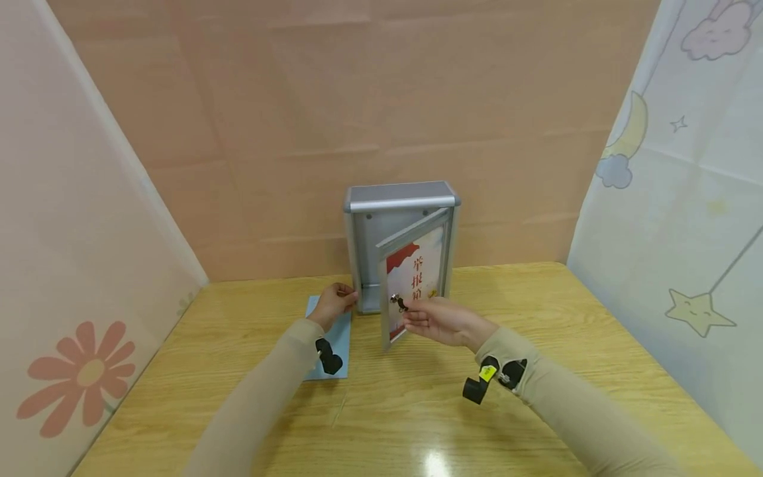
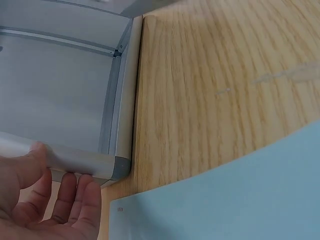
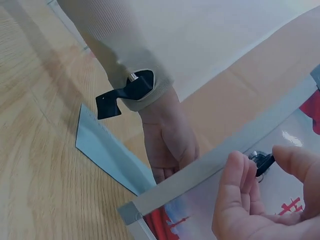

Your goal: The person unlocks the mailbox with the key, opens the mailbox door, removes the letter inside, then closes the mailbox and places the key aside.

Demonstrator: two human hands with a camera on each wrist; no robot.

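Observation:
A grey metal report box [image 1: 404, 193] stands upright with its framed front door [image 1: 430, 255] swung partly outward. The door bears a printed poster with red lettering and has a small lock. With thumb and fingers, my right hand [image 1: 444, 321] pinches a black-headed key [image 3: 265, 164] at that lock. My left hand [image 1: 335, 305] grips the left side wall of the box low down; in the left wrist view its thumb [image 2: 36, 155] lies on the front edge and the fingers curl around the outside. The grey inside of the box shows behind the door.
A light blue sheet or folder [image 1: 338, 348] lies on the wooden table [image 1: 250, 371] under the left forearm. An orange-tan cloth backdrop [image 1: 268, 132] rises behind the box. Patterned curtains hang on the left [image 1: 89, 252] and right [image 1: 667, 218].

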